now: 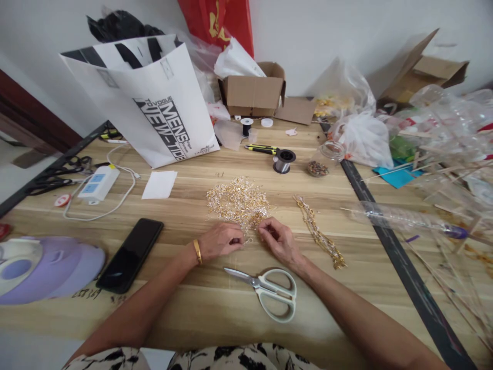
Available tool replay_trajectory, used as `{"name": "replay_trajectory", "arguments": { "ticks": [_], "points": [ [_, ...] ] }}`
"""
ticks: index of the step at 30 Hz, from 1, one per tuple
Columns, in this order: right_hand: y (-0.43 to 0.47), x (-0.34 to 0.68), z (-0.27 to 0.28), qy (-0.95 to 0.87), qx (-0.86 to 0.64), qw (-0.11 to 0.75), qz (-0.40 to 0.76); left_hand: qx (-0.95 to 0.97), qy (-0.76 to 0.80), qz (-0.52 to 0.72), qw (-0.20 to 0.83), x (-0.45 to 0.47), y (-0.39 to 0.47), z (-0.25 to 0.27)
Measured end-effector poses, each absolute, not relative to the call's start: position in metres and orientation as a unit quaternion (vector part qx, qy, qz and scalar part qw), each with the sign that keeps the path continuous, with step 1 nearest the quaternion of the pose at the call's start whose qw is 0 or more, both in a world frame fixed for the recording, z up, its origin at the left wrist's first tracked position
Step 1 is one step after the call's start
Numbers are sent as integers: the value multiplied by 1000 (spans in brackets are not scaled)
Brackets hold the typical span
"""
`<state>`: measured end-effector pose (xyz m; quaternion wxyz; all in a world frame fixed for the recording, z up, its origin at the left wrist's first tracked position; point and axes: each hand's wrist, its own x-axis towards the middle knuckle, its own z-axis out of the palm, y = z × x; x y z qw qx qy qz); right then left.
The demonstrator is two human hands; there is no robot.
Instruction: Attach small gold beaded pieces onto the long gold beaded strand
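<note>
A heap of small gold and clear beaded pieces lies on the wooden table, just beyond my fingertips. My left hand, with a gold bracelet on its wrist, is closed in a pinch at the heap's near edge. Facing it, my right hand also pinches, its fingertips touching the heap's near right side. What either pinch holds is too small to make out. A bundle of gold and clear beaded strands lies to the right of my right hand. White-handled scissors rest nearer me, blades pointing left.
A black phone and a power strip lie at left. Behind stand a white paper bag, a cardboard box, a wire spool and a bead jar. Plastic packaging and thin sticks crowd the right.
</note>
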<state>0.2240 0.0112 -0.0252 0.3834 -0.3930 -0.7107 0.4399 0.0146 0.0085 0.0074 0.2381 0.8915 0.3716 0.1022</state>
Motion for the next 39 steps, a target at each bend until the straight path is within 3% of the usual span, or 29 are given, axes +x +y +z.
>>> {"name": "replay_trajectory", "arguments": {
  "ticks": [10, 39],
  "points": [
    [14, 225, -25, -748, -369, 353, 425, 853, 446, 166, 216, 22, 13, 17],
    [17, 225, -24, -751, -370, 363, 410, 836, 441, 227, 234, 32, 24, 7]
  ]
}}
